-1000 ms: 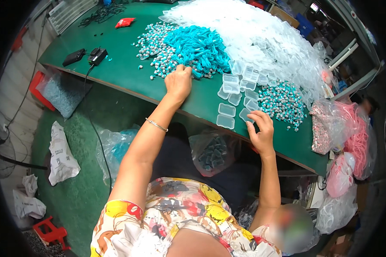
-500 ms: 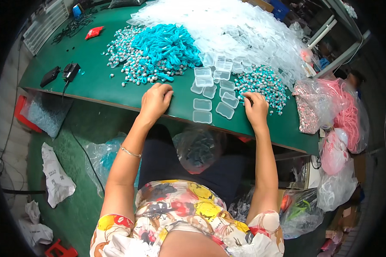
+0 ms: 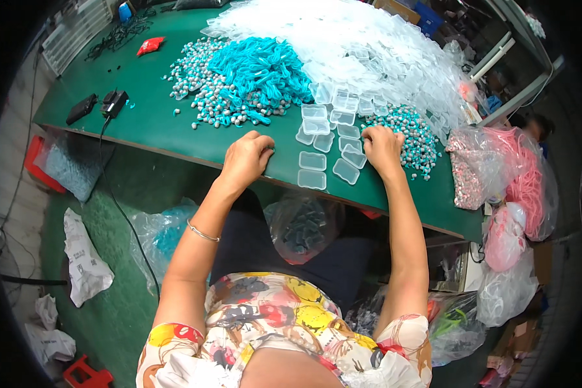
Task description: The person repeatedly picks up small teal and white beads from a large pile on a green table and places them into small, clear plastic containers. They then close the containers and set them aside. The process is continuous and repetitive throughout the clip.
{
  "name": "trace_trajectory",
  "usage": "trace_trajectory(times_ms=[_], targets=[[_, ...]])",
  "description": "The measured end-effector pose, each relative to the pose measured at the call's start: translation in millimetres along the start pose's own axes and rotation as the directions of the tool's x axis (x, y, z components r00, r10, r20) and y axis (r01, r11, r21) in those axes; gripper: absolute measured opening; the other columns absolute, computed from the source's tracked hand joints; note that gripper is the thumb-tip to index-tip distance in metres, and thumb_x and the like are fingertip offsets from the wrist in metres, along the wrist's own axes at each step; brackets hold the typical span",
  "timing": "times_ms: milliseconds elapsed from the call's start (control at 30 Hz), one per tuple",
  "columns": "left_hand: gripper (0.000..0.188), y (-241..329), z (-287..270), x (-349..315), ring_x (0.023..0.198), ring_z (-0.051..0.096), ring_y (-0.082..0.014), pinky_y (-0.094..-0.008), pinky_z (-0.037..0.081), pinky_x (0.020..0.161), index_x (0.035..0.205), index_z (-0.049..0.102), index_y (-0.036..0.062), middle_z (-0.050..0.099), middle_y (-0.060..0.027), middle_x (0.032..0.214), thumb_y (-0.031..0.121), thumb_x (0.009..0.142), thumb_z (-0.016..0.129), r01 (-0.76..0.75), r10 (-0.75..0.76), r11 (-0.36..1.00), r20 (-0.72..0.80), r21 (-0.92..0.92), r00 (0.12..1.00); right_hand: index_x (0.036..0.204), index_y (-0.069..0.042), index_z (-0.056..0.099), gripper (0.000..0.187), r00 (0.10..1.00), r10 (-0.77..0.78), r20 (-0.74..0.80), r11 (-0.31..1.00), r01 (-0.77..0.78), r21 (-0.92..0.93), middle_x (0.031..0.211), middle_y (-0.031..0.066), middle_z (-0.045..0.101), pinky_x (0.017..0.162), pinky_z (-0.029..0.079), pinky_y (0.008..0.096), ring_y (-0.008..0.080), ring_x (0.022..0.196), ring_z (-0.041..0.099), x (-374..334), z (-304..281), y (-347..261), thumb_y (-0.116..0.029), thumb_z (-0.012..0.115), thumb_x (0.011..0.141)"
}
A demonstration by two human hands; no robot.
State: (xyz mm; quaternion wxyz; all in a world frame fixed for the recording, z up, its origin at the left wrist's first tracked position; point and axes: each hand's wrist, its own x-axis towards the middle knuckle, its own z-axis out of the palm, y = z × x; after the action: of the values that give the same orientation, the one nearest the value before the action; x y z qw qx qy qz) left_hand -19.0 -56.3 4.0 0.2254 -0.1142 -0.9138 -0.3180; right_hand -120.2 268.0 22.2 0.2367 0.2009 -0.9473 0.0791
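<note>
Facing the green bench, the person has both hands over its near side. Several clear boxes lie in short rows between the hands, probably so that either hand can reach them without stretching. The right pile of small pieces and the teal cords lie at opposite sides of these rows, it seems to avoid mixing them. The big heap of clear plastic is farther back, perhaps because it needs much room.

The left hand is near the front edge, on the near side of the cords and apart from them. Its fingers look bent, but how closed they are, and whether they hold something small, one cannot tell. The right hand is at the left side of the right pile, with fingers curled; their grip is hidden too. The nearest box lies just beside this hand, on its left.
</note>
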Motion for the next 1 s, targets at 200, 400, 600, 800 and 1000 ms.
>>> trace_trajectory(times_ms=[200,400,600,800,1000], targets=[[0.014,21,3,-9,0.068,0.062,-0.0195,-0.0327,0.050,0.063,0.097,0.069,0.0013,0.064,-0.0105,0.083,0.004,0.084,0.070,0.098,-0.091,0.947,0.037,-0.306,0.995,0.100,-0.008,0.072,0.018,0.967,0.242,-0.078,0.800,-0.153,0.580,0.090,0.0063,0.071,0.080,0.051,0.0356,0.0174,0.082,0.068,-17,-13,4,0.000,0.067,0.084],[0.014,42,17,-18,0.067,0.057,-0.0121,-0.0288,0.049,0.062,0.100,0.070,0.0003,0.064,-0.0062,0.084,0.005,0.086,0.070,0.159,-0.093,0.819,0.145,-0.552,0.985,0.107,0.001,0.068,0.020,0.958,0.273,0.087,0.448,-0.207,0.870,0.095,0.0048,0.071,0.078,0.053,0.0244,0.0099,0.086,0.066,-47,-38,-38,0.005,0.066,0.087],[0.014,58,13,-20,0.068,0.057,-0.0119,-0.0277,0.048,0.062,0.099,0.072,0.0037,0.063,-0.0056,0.087,0.004,0.085,0.071,0.130,-0.044,0.880,0.194,-0.457,0.980,0.108,-0.002,0.067,0.030,0.999,-0.030,0.013,0.674,0.011,0.739,0.093,0.0114,0.071,0.076,0.055,0.0315,0.0207,0.084,0.070,-56,-56,-89,0.009,0.065,0.081],[0.016,62,16,-23,0.078,0.063,-0.0272,-0.0392,0.051,0.071,0.094,0.072,0.0058,0.064,-0.0099,0.088,0.010,0.080,0.074,0.029,0.016,0.954,0.147,-0.298,0.989,0.106,-0.003,0.065,0.031,0.921,-0.386,-0.054,0.743,0.345,0.574,0.090,0.0136,0.068,0.073,0.053,0.0411,0.0322,0.084,0.066,-48,-54,-112,0.008,0.063,0.077],[0.022,66,14,-18,0.087,0.063,-0.0330,-0.0443,0.050,0.074,0.092,0.069,0.0057,0.063,-0.0116,0.088,0.019,0.077,0.075,0.099,-0.064,0.983,0.210,-0.157,0.976,0.111,-0.005,0.062,0.039,0.866,-0.499,-0.025,0.724,0.433,0.537,0.096,0.0150,0.067,0.080,0.050,0.0438,0.0341,0.090,0.065,-46,-44,-115,0.009,0.060,0.075]])
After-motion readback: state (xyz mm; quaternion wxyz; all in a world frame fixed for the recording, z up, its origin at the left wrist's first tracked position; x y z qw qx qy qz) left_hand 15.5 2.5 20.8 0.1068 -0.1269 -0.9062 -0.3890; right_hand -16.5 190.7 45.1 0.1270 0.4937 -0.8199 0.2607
